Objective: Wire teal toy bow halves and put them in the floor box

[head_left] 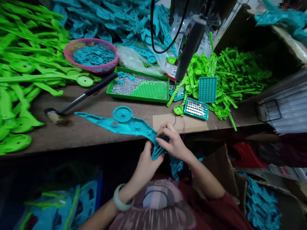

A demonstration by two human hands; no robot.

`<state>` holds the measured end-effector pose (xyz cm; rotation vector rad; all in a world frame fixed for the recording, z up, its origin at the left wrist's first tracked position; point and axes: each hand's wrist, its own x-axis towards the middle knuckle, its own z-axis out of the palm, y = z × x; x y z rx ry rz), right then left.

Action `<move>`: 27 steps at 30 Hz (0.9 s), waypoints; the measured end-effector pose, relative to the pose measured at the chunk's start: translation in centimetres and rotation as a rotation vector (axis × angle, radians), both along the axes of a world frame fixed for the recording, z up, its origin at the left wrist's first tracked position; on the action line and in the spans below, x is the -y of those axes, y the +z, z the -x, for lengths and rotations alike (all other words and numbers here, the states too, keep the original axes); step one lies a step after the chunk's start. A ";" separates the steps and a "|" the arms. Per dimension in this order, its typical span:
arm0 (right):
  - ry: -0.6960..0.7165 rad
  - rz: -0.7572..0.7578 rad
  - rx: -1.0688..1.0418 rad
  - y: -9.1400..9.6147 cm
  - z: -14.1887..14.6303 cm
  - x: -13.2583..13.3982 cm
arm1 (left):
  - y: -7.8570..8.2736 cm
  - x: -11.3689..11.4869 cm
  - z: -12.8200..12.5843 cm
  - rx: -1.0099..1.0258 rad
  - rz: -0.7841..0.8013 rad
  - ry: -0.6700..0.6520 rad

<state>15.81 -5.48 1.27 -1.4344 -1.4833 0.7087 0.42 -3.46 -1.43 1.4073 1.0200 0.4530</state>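
A long blue plastic shell half (127,126), with a round disc on its upper edge and its ribbed inner side facing up, reaches across the table's front edge. My left hand (147,163) is closed around its near, wider end from below. My right hand (174,142) is pinched over the same end, fingertips pressed on the inside of the shell; whether a small part sits between them is hidden. Thin red and blue wires (184,124) show just beyond my right hand, over a flat cardboard piece (196,124).
A hammer (76,101) lies to the left. Behind are a green tray (153,91) of small metal parts, a pink basket (112,65) of blue pieces, and a teal tray of button cells (196,109). A powered screwdriver (190,48) hangs overhead. Green parts (240,73) pile up right.
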 end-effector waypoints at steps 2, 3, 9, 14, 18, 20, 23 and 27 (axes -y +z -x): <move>0.013 0.029 -0.001 0.0 -0.1 0.1 | -0.4 0.1 -0.5 -0.026 0.008 0.046; 0.021 0.036 0.005 0.0 -0.1 0.1 | -0.5 0.2 -0.8 -0.031 0.015 0.070; 0.094 0.074 0.005 0.4 -0.6 0.2 | -0.7 0.0 -1.4 0.006 0.041 0.051; 0.132 0.108 0.003 -0.2 -0.7 0.7 | -1.6 0.1 -1.1 0.039 0.018 -0.030; 0.017 -0.015 0.006 -0.8 -0.5 1.2 | -1.5 0.1 -0.7 0.069 0.099 -0.143; -0.072 -0.105 0.050 -0.8 -0.5 1.2 | -1.1 -0.1 -0.6 0.080 0.134 -0.174; -0.043 -0.153 0.210 -0.4 -0.5 0.7 | -0.8 -0.4 -0.7 0.054 0.094 -0.206; 0.178 -0.128 0.381 0.3 -0.3 -0.1 | -1.2 -0.1 -1.3 0.036 -0.033 -0.136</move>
